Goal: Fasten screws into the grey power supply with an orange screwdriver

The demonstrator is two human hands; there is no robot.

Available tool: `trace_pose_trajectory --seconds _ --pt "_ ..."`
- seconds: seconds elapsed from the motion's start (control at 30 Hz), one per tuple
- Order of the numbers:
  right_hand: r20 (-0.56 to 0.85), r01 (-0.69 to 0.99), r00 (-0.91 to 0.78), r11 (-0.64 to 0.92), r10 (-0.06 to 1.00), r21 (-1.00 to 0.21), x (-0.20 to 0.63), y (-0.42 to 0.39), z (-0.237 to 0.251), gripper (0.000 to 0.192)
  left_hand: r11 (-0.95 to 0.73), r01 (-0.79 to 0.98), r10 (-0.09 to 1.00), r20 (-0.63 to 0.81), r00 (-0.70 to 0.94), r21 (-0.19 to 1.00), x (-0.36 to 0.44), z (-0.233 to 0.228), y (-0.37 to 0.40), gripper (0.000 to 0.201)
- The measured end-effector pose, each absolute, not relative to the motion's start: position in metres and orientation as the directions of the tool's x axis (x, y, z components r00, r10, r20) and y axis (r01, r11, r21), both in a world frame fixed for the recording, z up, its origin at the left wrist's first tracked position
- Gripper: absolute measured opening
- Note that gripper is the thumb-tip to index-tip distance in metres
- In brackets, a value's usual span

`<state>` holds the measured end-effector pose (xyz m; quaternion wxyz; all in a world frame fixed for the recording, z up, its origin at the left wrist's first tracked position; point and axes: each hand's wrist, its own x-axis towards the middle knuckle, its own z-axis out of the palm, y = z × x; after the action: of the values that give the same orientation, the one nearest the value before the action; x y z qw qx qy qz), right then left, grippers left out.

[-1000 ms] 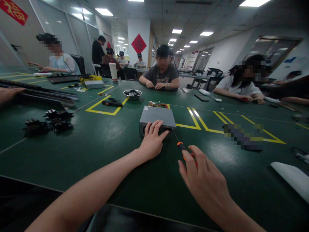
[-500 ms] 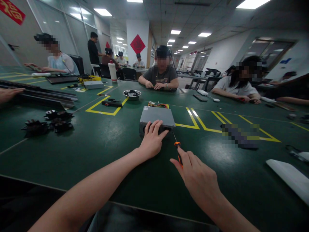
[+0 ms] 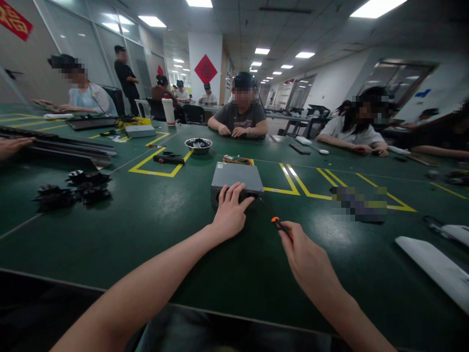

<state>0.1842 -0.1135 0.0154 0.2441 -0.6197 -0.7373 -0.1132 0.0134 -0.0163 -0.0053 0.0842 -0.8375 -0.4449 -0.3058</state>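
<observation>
A grey metal computer power supply [image 3: 240, 175] sits on the green table in front of me, its bundle of coloured cables [image 3: 237, 160] at the far side. My left hand [image 3: 230, 210] grips its near side, fingers over the front edge and thumb towards the right corner. To the right, my right hand [image 3: 306, 252] is closed on the handle of an orange-and-black screwdriver [image 3: 277, 223]. The thin shaft slants up and left, its tip at the power supply's right front corner. Whether the tip sits in a screw cannot be made out.
A metal bowl [image 3: 198, 145] of small dark parts stands beyond, near a black tool [image 3: 168, 159] in a yellow-taped square. Black finned parts [image 3: 88, 188] and long metal channels [image 3: 73, 151] lie left. A white object [image 3: 434, 269] is at right. People sit around the table.
My right hand and the screwdriver handle have swung right, so the shaft lies at a flatter slant. My left hand stays on the power supply. The view has shifted slightly.
</observation>
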Motion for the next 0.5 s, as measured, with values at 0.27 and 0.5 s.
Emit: trace_pose_trajectory --seconds 0.27,0.5 --pt "0.245 0.733 0.046 0.134 0.968 -0.667 0.183 -0.109 0.015 0.021 -0.574 0.802 0.705 0.598 0.381 0.165 0.019 -0.004 -0.019 0.049" --pt "-0.177 0.007 0.016 -0.177 0.984 -0.984 0.170 -0.104 0.010 0.017 -0.553 0.816 0.716 0.596 0.365 0.165 0.024 -0.001 -0.021 0.044"
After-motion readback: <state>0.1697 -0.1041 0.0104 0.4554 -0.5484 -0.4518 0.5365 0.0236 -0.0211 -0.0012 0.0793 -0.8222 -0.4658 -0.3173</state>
